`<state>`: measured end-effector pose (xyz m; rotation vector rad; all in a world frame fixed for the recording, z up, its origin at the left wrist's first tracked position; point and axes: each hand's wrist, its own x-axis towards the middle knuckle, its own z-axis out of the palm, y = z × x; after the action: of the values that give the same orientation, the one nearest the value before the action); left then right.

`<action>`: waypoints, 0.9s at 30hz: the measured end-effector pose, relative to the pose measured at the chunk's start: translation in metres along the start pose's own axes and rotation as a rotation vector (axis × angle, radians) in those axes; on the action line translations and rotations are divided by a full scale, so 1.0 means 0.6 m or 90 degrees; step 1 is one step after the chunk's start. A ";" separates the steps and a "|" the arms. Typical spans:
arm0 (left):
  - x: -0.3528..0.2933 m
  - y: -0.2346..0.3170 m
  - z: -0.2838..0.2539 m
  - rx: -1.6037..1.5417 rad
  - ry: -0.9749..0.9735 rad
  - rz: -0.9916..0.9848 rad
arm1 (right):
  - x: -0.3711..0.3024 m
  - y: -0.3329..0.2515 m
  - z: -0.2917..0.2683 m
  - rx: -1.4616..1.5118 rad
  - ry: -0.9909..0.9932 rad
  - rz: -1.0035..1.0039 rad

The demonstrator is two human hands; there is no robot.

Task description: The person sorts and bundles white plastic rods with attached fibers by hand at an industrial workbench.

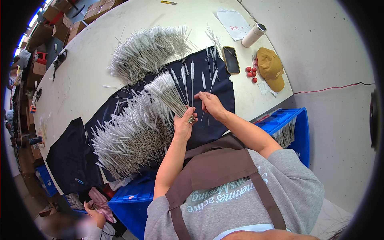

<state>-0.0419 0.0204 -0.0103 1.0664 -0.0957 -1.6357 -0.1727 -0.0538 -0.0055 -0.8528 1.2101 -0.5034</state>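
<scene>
1. Fingers of the left hand are curled tight around a bunch of thin wire brushes, whose white bristle ends fan up and to the left.
2. Just to the right, the right hand pinches a single brush between thumb and fingertips.
3. Both hands hover over a dark cloth on the pale desk.
4. Heaps of brushes lie left of the hands; a phone, tan cap and blue bin sit to the right.

Brush heaps on a cloth left of a phone, cap farther right.
</scene>
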 end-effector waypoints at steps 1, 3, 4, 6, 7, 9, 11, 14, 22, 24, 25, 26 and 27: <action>0.000 -0.002 -0.001 0.000 0.000 0.000 | -0.007 -0.020 0.009 -0.007 0.004 -0.057; 0.001 -0.006 0.004 0.010 -0.009 -0.003 | -0.008 -0.035 0.014 -0.013 0.014 -0.117; 0.001 -0.007 0.005 0.011 -0.012 -0.004 | -0.005 -0.036 0.015 -0.066 0.029 -0.168; -0.001 -0.004 0.009 0.000 0.012 -0.018 | 0.008 -0.046 0.010 -0.017 0.102 -0.218; 0.001 -0.004 0.009 0.000 0.012 -0.016 | 0.015 -0.053 -0.007 0.029 0.149 -0.206; 0.005 -0.003 0.001 -0.002 0.023 -0.009 | 0.027 -0.047 -0.043 -0.032 0.172 -0.153; 0.010 -0.004 -0.005 -0.013 0.022 -0.005 | 0.022 -0.022 -0.044 -0.172 0.037 -0.065; 0.011 -0.002 -0.003 -0.009 0.019 -0.007 | 0.001 -0.014 -0.023 -0.295 -0.039 0.062; 0.008 -0.014 0.028 0.097 -0.015 0.000 | -0.005 -0.047 0.012 0.031 -0.024 -0.103; 0.006 -0.017 0.030 0.109 -0.022 0.014 | -0.005 -0.052 0.007 0.057 -0.008 -0.075; 0.006 -0.018 0.030 0.119 -0.027 0.027 | -0.005 -0.055 0.004 0.082 0.007 -0.046; 0.006 -0.018 0.031 0.120 -0.028 0.027 | -0.007 -0.056 0.003 0.106 0.006 -0.040; 0.005 -0.017 0.031 0.105 -0.030 0.020 | -0.006 -0.056 0.001 0.107 0.007 -0.040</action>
<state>-0.0620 0.0132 -0.0071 1.1449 -0.2806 -1.6456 -0.1702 -0.0709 0.0234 -0.7471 1.1364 -0.6531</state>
